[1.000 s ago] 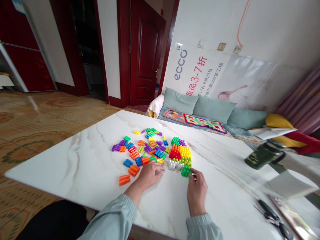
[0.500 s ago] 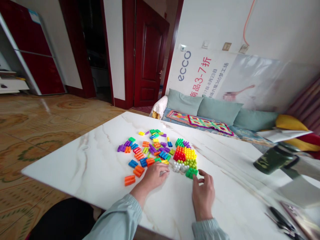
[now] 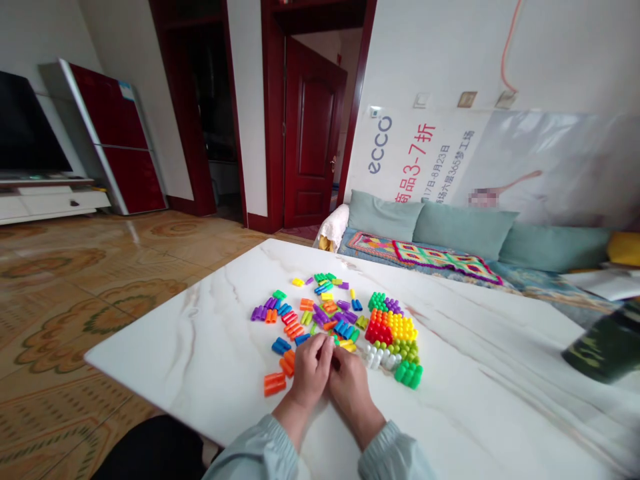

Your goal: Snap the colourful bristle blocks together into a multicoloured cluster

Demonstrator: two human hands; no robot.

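My left hand (image 3: 311, 371) and my right hand (image 3: 350, 381) meet over the white table, fingertips pinched together. Whatever is between the fingers is hidden. Just past them lie scattered plastic bullet-shaped building blocks, among them a blue block (image 3: 281, 345), purple blocks (image 3: 259, 313) and an orange block (image 3: 275, 384) left of my left hand. To the right of my hands sits a close-set patch of blocks with rounded tips: red (image 3: 379, 331), yellow (image 3: 403, 327), white (image 3: 381, 357), olive (image 3: 406, 351) and purple (image 3: 394, 306). A green block (image 3: 409, 375) is at its near end.
The marble-patterned table (image 3: 480, 400) carries a camouflage-patterned flask (image 3: 603, 347) at its right side. Behind it stands a sofa with pale green cushions (image 3: 463, 230). A red fridge (image 3: 113, 133) and a red door (image 3: 315, 140) are farther back.
My right hand has left the green block at the patch's near end and moved left to meet my left hand. The camera view has shifted, bringing a television into sight.
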